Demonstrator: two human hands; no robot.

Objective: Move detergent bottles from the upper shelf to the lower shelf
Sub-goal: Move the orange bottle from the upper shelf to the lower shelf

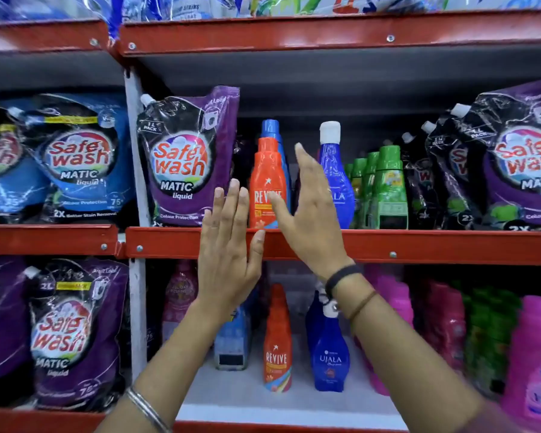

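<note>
**Head view: two bottles already down, more waiting above**

Both hands are raised at the upper shelf [388, 245] and neither holds anything. The left hand [228, 245] is flat, fingers straight and close together, just left of the orange Revive bottle [264, 182] at the shelf's front edge. The right hand [310, 214] is spread wide, thumb reaching across that bottle's label while the fingers point up between it and the blue Ujala bottle [338, 176]. Whether the thumb actually touches the label I cannot tell.

On the lower shelf [263, 407] an orange Revive bottle [277, 345] and a blue Ujala bottle [330, 357] stand upright side by side, which suggests part of the job is done. Above, the orange bottle, a blue-capped bottle [274, 129] behind it, the white-capped Ujala and a row of green bottles [384, 189] remain.

I judge the task to be in its early-to-middle stretch, with the orange bottle likely next.
</note>
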